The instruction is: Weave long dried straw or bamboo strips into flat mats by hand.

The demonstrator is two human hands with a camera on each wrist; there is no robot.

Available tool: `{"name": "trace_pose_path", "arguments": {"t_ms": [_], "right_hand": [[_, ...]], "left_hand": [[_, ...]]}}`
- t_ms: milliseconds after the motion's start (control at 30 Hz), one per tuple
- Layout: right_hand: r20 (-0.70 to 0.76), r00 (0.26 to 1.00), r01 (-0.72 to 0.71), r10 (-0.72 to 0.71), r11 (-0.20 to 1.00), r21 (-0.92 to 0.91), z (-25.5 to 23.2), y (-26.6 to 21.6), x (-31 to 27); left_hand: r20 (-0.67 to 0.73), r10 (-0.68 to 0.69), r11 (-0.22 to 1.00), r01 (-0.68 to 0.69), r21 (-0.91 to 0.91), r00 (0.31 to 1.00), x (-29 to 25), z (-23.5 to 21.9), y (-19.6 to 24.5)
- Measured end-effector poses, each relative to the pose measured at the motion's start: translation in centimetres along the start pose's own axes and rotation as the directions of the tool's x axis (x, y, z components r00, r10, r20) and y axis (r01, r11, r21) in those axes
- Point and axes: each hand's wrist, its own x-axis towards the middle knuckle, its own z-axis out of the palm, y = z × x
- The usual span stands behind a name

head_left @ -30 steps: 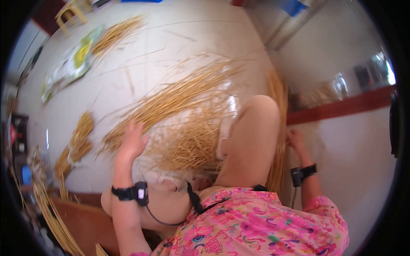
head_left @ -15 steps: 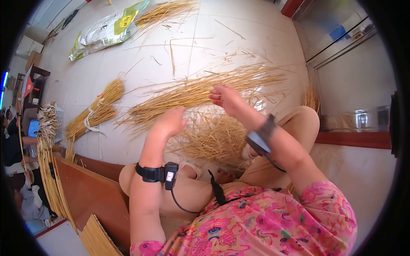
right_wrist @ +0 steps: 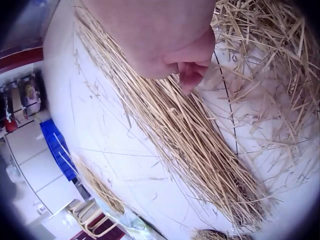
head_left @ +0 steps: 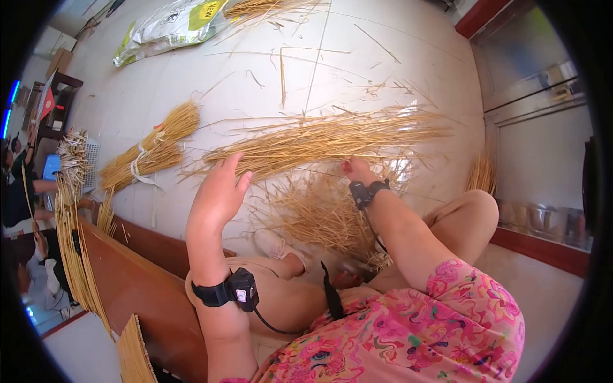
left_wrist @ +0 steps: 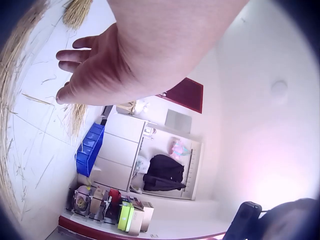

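Observation:
A long loose pile of straw stalks (head_left: 319, 142) lies across the floor in the head view. My left hand (head_left: 220, 191) is at its left end, fingers and thumb extended with nothing in them; in the left wrist view the hand (left_wrist: 97, 65) has its fingers spread. At the near edge of the pile is my right hand (head_left: 359, 169). The right wrist view shows that hand (right_wrist: 185, 55) over the stalks, its fingers loosely curled and no stalk visible in them. Short straw scraps (head_left: 325, 214) are heaped just in front of the feet.
A tied straw bundle (head_left: 150, 150) lies to the left, and a white-green sack (head_left: 169, 32) farther back. A brown wooden board (head_left: 137, 274) stands beside the left leg, with long stalks (head_left: 76, 255) along it. A glossy panel (head_left: 543, 172) stands on the right.
My right hand has come from low on the right side, up over the straw, and down to the pile's near edge. My left hand stays near the pile's left end. The head view has shifted.

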Motion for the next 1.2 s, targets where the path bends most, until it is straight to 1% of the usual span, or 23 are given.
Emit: {"name": "trace_pose_path", "arguments": {"t_ms": [33,133,167,267,333,367,467,500,567,633,667,700,733,800,833,900,1000,1033,1100,1133,1200], "right_hand": [[-0.011,1.000,0.012,-0.013,1.000,-0.027,0.2,-0.1,0.3],[-0.051,0.997,0.054,-0.060,0.993,-0.106,-0.3,-0.5,0.9],[-0.005,0.999,0.031,-0.032,0.990,-0.141,-0.5,-0.7,1.1],[0.095,0.996,0.005,-0.002,0.999,-0.032,-0.9,-1.0,1.5],[0.044,0.999,-0.027,0.028,1.000,-0.011,-0.3,-1.4,0.2],[0.022,0.999,-0.043,0.043,0.999,0.001,0.2,-1.6,-0.6],[-0.014,1.000,0.000,0.000,1.000,0.000,0.0,-1.2,0.4],[0.060,0.998,0.026,-0.026,1.000,0.002,-0.9,-0.9,1.6],[0.207,0.975,0.077,-0.077,0.997,0.006,-4.0,-0.5,6.0],[0.189,0.982,0.020,-0.031,0.998,0.060,-7.3,-0.4,12.6],[0.179,0.984,-0.008,-0.007,0.996,0.088,-8.0,-0.4,14.1],[0.000,1.000,0.018,-0.018,0.999,0.033,-4.1,-0.3,9.4],[0.056,0.998,0.026,-0.029,0.998,0.053,-5.0,-0.5,10.7],[0.162,0.985,0.041,-0.058,0.994,0.101,-7.3,-1.4,13.6],[0.112,0.989,0.089,-0.096,0.994,0.065,-5.0,-2.1,9.4],[0.012,0.985,0.173,-0.173,0.985,-0.021,0.9,-4.0,-1.3],[0.001,0.942,0.335,-0.336,0.939,-0.073,5.5,-6.6,-8.1],[0.062,0.904,0.427,-0.423,0.898,-0.107,6.6,-7.6,-10.3],[0.189,0.796,0.603,-0.575,0.783,-0.157,8.6,-9.6,-14.7],[0.246,0.764,0.637,-0.596,0.757,-0.147,9.3,-10.7,-16.6],[0.355,0.693,0.700,-0.628,0.704,-0.121,10.5,-12.7,-20.2]], "left_hand": [[-0.014,-0.017,1.000,0.017,0.020,1.000,0.0,-0.2,-0.4],[-0.002,-0.014,1.000,0.014,0.001,1.000,0.3,0.3,-1.3],[-0.003,-0.007,1.000,0.007,0.004,1.000,0.3,0.4,-1.4],[-0.011,0.006,1.000,-0.006,0.009,1.000,0.5,0.3,-0.9],[-0.017,-0.009,1.000,0.009,0.002,1.000,0.4,0.3,-0.5],[-0.023,0.011,1.000,-0.011,0.016,1.000,0.2,0.5,-0.3],[-0.029,0.059,0.998,-0.058,0.039,0.998,-0.1,0.8,0.2],[-0.017,0.066,0.997,-0.066,0.031,0.998,-0.4,1.0,0.5],[0.008,0.067,0.997,-0.067,0.028,0.998,-0.5,1.2,0.5],[0.038,0.053,0.998,-0.054,0.040,0.998,-0.6,1.6,0.0],[0.050,0.023,0.999,-0.025,0.043,0.998,-0.5,1.5,0.1],[0.063,-0.005,0.999,0.002,0.046,0.998,-0.3,1.3,0.3],[0.077,-0.033,0.998,0.029,0.048,0.996,-0.2,1.2,0.4],[0.074,-0.020,0.999,0.016,0.050,0.997,0.1,1.3,0.3],[0.075,-0.008,0.999,0.004,0.050,0.997,0.3,1.4,0.4],[0.075,0.009,0.999,-0.013,0.046,0.997,0.6,2.2,-0.2],[0.070,0.006,0.998,-0.011,0.065,0.998,1.0,2.3,0.5],[0.069,0.000,0.997,-0.005,0.076,0.998,1.0,2.3,0.9],[-0.050,0.150,0.987,-0.147,0.066,0.987,1.5,2.9,1.2],[-0.111,0.222,0.974,-0.216,0.066,0.969,1.7,3.2,1.4],[-0.225,0.312,0.950,-0.302,0.079,0.923,1.9,3.5,2.4]]}}
